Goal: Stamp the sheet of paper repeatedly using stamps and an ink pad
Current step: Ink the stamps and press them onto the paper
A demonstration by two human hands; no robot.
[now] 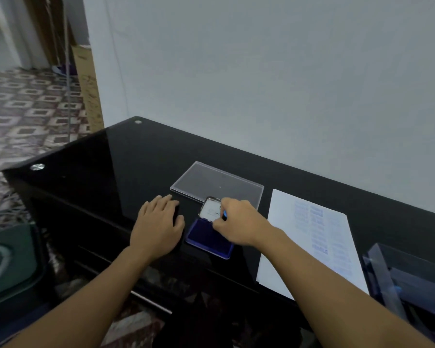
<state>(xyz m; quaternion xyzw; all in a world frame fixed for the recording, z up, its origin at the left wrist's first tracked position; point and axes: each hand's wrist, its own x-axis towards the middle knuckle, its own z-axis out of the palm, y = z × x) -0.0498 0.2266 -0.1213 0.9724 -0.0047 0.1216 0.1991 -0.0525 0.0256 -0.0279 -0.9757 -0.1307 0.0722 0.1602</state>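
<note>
Likely a room in a home: a black glass desk (86, 159) stands against a plain wall (261, 71), with patterned floor (23, 109) beyond.

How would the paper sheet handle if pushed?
Sheet of paper probably slides easily: it lies flat on the glossy table, nothing resting on it. Likely floppy if lifted by a corner, being one thin sheet. Near edge seems at the table's edge, so it may slip off.

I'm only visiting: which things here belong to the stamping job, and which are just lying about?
For the job: ink pad, open; stamp, pinched by the right hand; sheet of paper, already stamped in blue.
Lying about: clear plastic lid behind the pad; clear box, far right; cardboard, back left.
</note>
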